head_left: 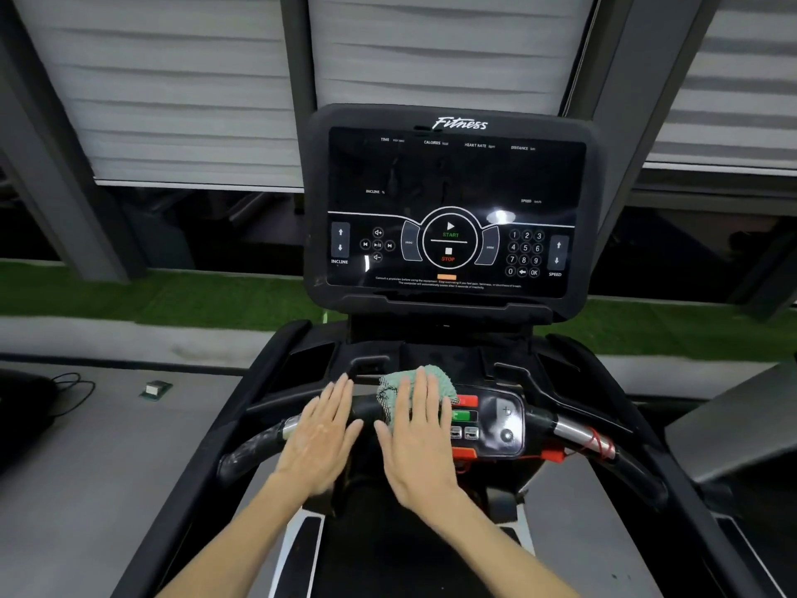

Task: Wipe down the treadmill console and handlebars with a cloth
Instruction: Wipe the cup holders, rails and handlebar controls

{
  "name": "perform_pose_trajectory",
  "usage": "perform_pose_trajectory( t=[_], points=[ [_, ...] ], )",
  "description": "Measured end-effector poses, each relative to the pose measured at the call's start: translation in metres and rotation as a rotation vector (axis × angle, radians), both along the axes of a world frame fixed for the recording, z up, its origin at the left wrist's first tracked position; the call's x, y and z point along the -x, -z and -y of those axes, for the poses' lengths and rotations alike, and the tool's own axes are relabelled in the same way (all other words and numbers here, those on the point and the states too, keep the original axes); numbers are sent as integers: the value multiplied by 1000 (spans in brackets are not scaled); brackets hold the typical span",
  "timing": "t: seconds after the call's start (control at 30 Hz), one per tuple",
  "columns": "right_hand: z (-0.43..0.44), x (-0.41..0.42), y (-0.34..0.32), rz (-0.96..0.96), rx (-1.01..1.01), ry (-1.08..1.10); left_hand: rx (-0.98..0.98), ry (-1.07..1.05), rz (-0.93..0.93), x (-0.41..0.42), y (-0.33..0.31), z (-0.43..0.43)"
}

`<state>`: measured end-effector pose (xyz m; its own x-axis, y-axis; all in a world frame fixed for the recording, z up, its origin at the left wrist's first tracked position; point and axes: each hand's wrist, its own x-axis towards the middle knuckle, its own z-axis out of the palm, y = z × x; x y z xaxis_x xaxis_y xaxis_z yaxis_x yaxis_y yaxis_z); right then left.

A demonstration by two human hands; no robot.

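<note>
Right hand on cloth (green, crumpled)

Right hand presses green cloth flat on handlebar; left hand rests beside.

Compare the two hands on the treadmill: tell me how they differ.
The right hand presses on the green cloth; the left hand lies on the bare handlebar. The right hand is beside the red and green buttons; the left hand is by the silver grip. Both lie flat and open, palms down.
</note>
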<state>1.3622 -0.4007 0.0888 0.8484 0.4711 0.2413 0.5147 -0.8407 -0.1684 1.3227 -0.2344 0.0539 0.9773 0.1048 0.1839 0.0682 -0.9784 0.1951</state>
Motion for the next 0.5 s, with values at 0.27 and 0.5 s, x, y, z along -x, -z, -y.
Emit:
perform_pose_trajectory(
  t=[0.27,0.5],
  points=[
    [29,-14,21,140,77,-171,88,-42,54,-2,13,6],
    [59,-21,16,70,-54,-77,89,-73,49,-5,12,13]
  ],
)
